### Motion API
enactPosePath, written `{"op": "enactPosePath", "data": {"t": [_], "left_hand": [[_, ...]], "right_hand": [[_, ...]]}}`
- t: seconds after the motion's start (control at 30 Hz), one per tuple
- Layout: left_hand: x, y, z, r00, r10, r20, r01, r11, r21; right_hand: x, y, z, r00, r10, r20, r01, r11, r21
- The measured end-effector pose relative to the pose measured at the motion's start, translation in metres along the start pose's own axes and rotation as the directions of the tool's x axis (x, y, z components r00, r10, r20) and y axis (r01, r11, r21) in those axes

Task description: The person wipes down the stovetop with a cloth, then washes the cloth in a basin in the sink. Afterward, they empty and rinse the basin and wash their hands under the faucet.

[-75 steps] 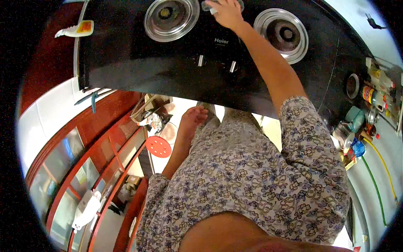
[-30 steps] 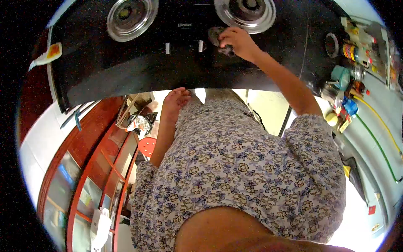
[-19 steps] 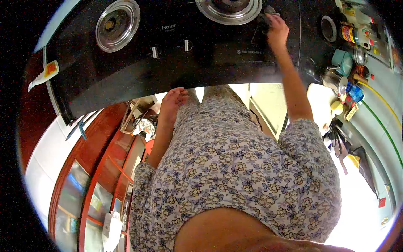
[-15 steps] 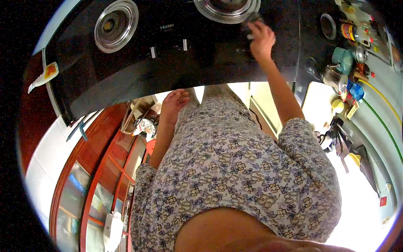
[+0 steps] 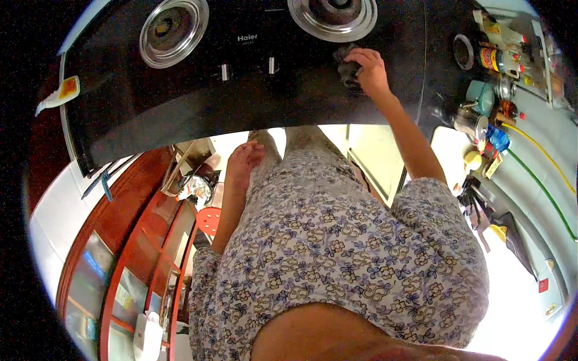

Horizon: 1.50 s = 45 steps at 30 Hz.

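Observation:
My right hand (image 5: pixel 371 72) is closed on a dark grey cloth (image 5: pixel 347 65), which lies against the black stove top (image 5: pixel 313 90) just below the right burner (image 5: pixel 333 18). Two silver knobs and the left burner (image 5: pixel 174 33) are farther left. My left hand (image 5: pixel 245 157) hangs below the stove's front edge, beside my leg. Its fingers are loosely curled, and I cannot make out whether anything is in them.
A spray bottle (image 5: pixel 60 95) lies at the stove's left edge. On the right are a teal pot (image 5: pixel 480 97), a metal pot (image 5: pixel 470 123), jars and a metal ring (image 5: pixel 463 52). A red stool (image 5: pixel 208 221) and red-framed cabinets stand at lower left.
My right hand has moved with the cloth from the far side between the burners to the stove's front area, then right and back left. My left hand stays low by my leg.

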<state>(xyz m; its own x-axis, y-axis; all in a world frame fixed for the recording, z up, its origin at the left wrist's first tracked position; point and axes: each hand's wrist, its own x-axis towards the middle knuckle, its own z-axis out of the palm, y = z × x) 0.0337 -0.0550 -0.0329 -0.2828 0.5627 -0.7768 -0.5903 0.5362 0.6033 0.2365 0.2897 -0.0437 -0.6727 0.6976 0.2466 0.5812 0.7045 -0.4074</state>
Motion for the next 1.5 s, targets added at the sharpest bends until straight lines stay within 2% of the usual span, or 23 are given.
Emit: {"op": "enactPosePath", "data": {"t": [0.07, 0.1, 0.13, 0.2, 0.23, 0.27, 0.33, 0.43, 0.53, 0.57, 0.7, 0.77, 0.8, 0.87, 0.93, 1.0, 1.07, 1.13, 1.17, 1.2, 1.33, 1.37, 1.5], "left_hand": [[-0.006, 0.008, -0.002, 0.999, -0.029, -0.019, 0.026, 0.989, -0.147], [-0.010, 0.008, -0.004, 0.998, -0.056, -0.027, 0.049, 0.975, -0.215], [-0.010, 0.003, -0.010, 0.998, -0.048, -0.033, 0.039, 0.974, -0.224], [-0.006, -0.008, -0.021, 0.999, -0.030, -0.031, 0.022, 0.971, -0.238], [-0.006, -0.010, -0.021, 0.995, -0.061, -0.073, 0.043, 0.972, -0.232], [-0.004, -0.013, -0.021, 0.996, -0.073, -0.045, 0.060, 0.969, -0.241], [-0.004, -0.017, -0.025, 0.994, -0.107, 0.015, 0.108, 0.963, -0.245], [-0.006, -0.006, -0.015, 0.997, -0.068, 0.044, 0.076, 0.967, -0.243], [-0.006, 0.003, -0.011, 0.998, -0.055, -0.038, 0.050, 0.989, -0.137], [-0.008, 0.004, -0.011, 0.998, -0.049, -0.048, 0.044, 0.995, -0.089], [-0.008, 0.001, -0.018, 0.997, -0.073, -0.032, 0.067, 0.986, -0.153], [-0.008, -0.003, -0.019, 0.999, -0.029, -0.035, 0.024, 0.988, -0.154], [-0.009, -0.003, -0.020, 0.998, -0.031, -0.050, 0.023, 0.988, -0.150], [-0.005, -0.002, -0.020, 0.996, -0.049, -0.078, 0.038, 0.991, -0.129], [-0.005, -0.010, -0.022, 0.996, -0.048, -0.074, 0.033, 0.981, -0.189], [-0.011, -0.006, -0.020, 0.995, -0.069, -0.078, 0.052, 0.978, -0.203], [-0.012, -0.003, -0.013, 0.995, -0.079, -0.057, 0.065, 0.973, -0.223], [-0.010, -0.003, -0.009, 0.995, -0.092, -0.034, 0.082, 0.972, -0.222], [-0.008, -0.005, -0.009, 0.995, -0.100, -0.022, 0.093, 0.973, -0.211], [-0.006, -0.006, -0.007, 0.994, -0.109, -0.010, 0.104, 0.974, -0.200], [-0.010, 0.000, -0.001, 0.994, -0.109, -0.008, 0.104, 0.971, -0.213], [-0.009, -0.001, 0.000, 0.993, -0.121, -0.009, 0.116, 0.972, -0.205], [-0.026, -0.026, -0.052, 0.990, -0.137, -0.014, 0.130, 0.960, -0.248]], "right_hand": [[0.007, 0.017, -0.010, 0.999, -0.024, -0.037, 0.031, 0.981, 0.193], [0.023, 0.021, -0.019, 0.984, 0.177, -0.031, -0.162, 0.948, 0.274], [0.029, 0.038, -0.014, 0.947, 0.299, -0.116, -0.277, 0.945, 0.175], [0.028, 0.042, 0.012, 0.951, 0.165, -0.260, -0.204, 0.970, -0.132], [0.026, 0.010, 0.019, 0.925, 0.302, -0.229, -0.360, 0.889, -0.282], [0.016, 0.007, 0.033, 0.946, 0.203, -0.254, -0.263, 0.936, -0.235], [0.005, -0.017, 0.026, 0.996, -0.041, -0.077, 0.035, 0.997, -0.073], [0.025, -0.037, 0.023, 0.999, 0.050, -0.019, -0.048, 0.996, 0.079], [0.041, -0.046, 0.037, 0.993, -0.117, 0.000, 0.117, 0.990, -0.076], [0.036, -0.042, 0.040, 0.992, -0.099, 0.076, 0.110, 0.981, -0.160], [0.019, -0.034, 0.005, 0.974, -0.091, 0.207, 0.133, 0.971, -0.200], [0.004, 0.002, -0.002, 0.986, -0.026, 0.163, 0.040, 0.996, -0.083], [-0.002, 0.013, -0.011, 0.986, 0.096, 0.135, -0.093, 0.995, -0.035], [-0.006, 0.046, -0.021, 0.940, 0.340, 0.001, -0.325, 0.897, 0.301], [-0.017, 0.076, -0.015, 0.912, 0.406, -0.056, -0.388, 0.900, 0.196], [-0.032, 0.065, 0.003, 0.981, 0.123, -0.153, -0.151, 0.970, -0.191], [-0.047, 0.027, 0.016, 0.930, 0.314, -0.188, -0.363, 0.861, -0.357], [-0.038, -0.009, 0.030, 0.822, 0.507, -0.259, -0.569, 0.728, -0.382], [-0.039, -0.016, 0.040, 0.830, 0.462, -0.313, -0.555, 0.741, -0.377], [-0.032, -0.025, 0.046, 0.805, 0.515, -0.294, -0.593, 0.718, -0.365], [-0.019, -0.057, 0.060, 0.861, 0.450, -0.239, -0.502, 0.827, -0.253], [-0.018, -0.056, 0.060, 0.848, 0.492, -0.195, -0.527, 0.822, -0.216], [-0.021, -0.111, 0.062, 0.903, 0.379, -0.203, -0.417, 0.887, -0.200]]}}
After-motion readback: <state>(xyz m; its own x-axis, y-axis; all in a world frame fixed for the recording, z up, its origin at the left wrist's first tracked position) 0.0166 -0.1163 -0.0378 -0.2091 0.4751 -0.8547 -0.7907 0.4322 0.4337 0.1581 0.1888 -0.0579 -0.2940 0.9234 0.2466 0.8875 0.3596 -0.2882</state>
